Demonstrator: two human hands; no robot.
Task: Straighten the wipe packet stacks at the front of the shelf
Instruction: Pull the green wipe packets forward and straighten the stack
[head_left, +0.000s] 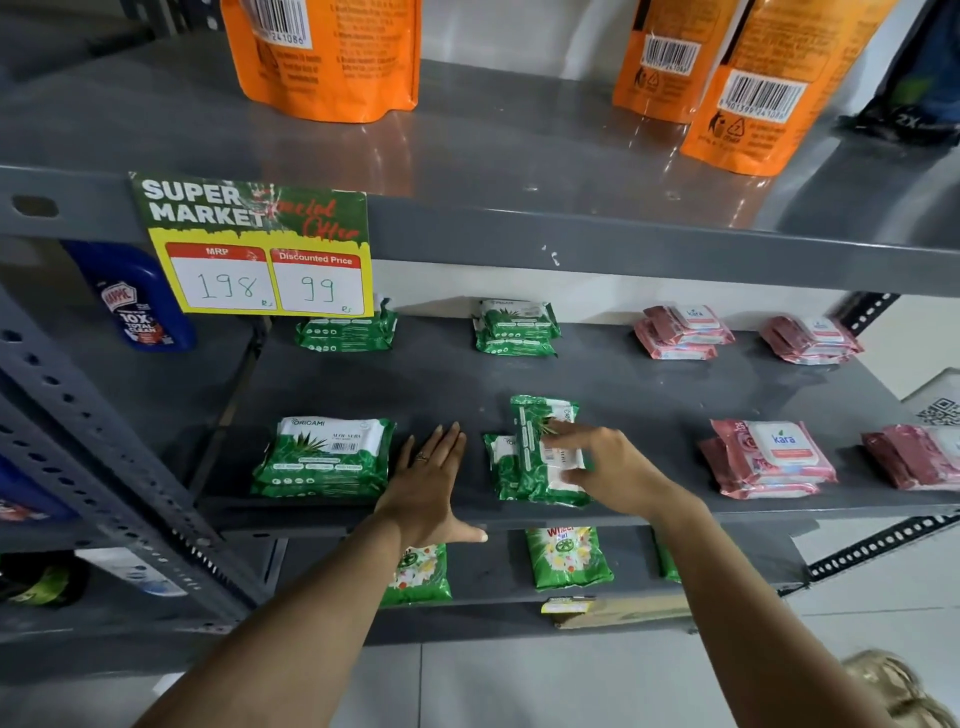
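Along the front of the grey shelf (649, 405) lie stacks of wipe packets. A neat green stack (324, 460) sits at the left. In the middle, a green stack (524, 467) is crooked, its top packet turned upright across the one below. My right hand (602, 467) grips that top packet with fingers and thumb. My left hand (431, 493) rests flat on the shelf between the two green stacks, fingers spread, holding nothing. To the right lie a pink stack (769, 460) and a darker pink stack (914, 457).
Further back on the same shelf lie two green stacks (514, 327) and two pink stacks (680, 332). A price sign (260, 244) hangs from the shelf above, which carries orange pouches (322, 57). Green detergent bags (566, 558) stand on the shelf below. A blue bottle (135, 301) stands at left.
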